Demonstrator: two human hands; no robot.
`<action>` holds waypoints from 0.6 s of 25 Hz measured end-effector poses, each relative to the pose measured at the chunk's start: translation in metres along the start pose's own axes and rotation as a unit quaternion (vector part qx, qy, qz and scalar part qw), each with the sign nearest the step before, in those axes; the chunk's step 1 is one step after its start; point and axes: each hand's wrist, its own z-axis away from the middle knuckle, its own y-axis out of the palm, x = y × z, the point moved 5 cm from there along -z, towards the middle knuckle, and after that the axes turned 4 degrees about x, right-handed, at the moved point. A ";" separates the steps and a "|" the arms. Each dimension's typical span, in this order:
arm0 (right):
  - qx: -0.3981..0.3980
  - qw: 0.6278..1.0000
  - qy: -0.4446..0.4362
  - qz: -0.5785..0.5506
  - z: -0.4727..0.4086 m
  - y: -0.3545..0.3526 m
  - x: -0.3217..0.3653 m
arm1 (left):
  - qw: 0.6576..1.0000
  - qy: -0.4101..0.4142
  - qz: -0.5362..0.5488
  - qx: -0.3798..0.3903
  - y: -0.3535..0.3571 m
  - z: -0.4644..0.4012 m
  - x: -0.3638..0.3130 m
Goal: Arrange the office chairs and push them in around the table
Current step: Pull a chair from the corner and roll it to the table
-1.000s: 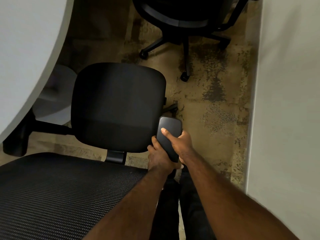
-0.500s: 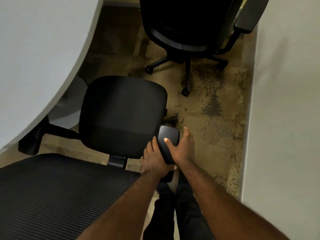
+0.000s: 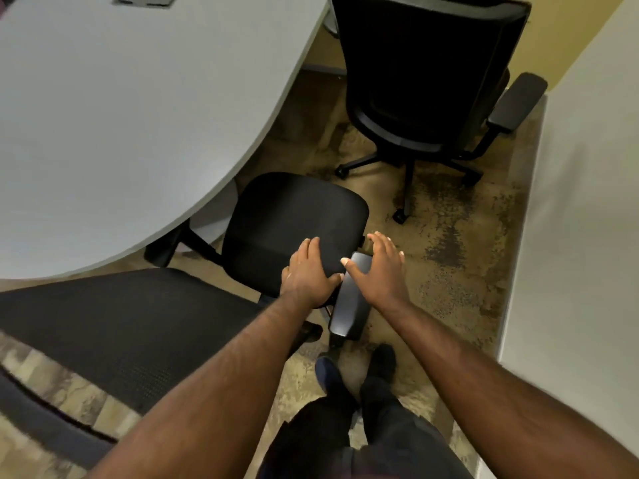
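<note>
Your left hand (image 3: 307,274) lies flat on the near chair's seat (image 3: 294,223), fingers (image 3: 313,247) spread; your right hand (image 3: 380,267) hovers open over the armrest (image 3: 349,305), gripping nothing. The seat sits partly under the worktop (image 3: 138,115) edge. A 2nd chair (image 3: 432,81) stands apart, near the wall (image 3: 581,202). Judgement: the chair should roll on its castors (carpet (image 3: 456,264) will drag). The armrest is rigid and the mesh backrest (image 3: 131,326) will give, so push at its frame.

One head-worn wide-angle view looks steeply down, close over the floor (image 3: 460,243).
</note>
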 end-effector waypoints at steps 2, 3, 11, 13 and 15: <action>-0.003 1.000 -0.013 0.007 0.009 -0.007 0.008 | 1.000 0.002 -0.003 -0.018 -0.016 0.007 0.001; -0.003 1.000 -0.015 0.012 0.014 -0.010 0.012 | 1.000 -0.001 -0.003 -0.023 -0.023 0.011 0.002; -0.056 0.997 -0.059 -0.014 0.059 -0.024 0.065 | 0.999 0.033 -0.031 0.004 -0.072 0.053 0.030; -0.074 0.995 -0.069 -0.012 0.070 -0.020 0.086 | 0.998 0.045 -0.042 0.009 -0.085 0.068 0.048; -0.090 0.993 -0.073 -0.014 0.083 -0.012 0.106 | 0.997 0.060 -0.037 0.018 -0.098 0.083 0.068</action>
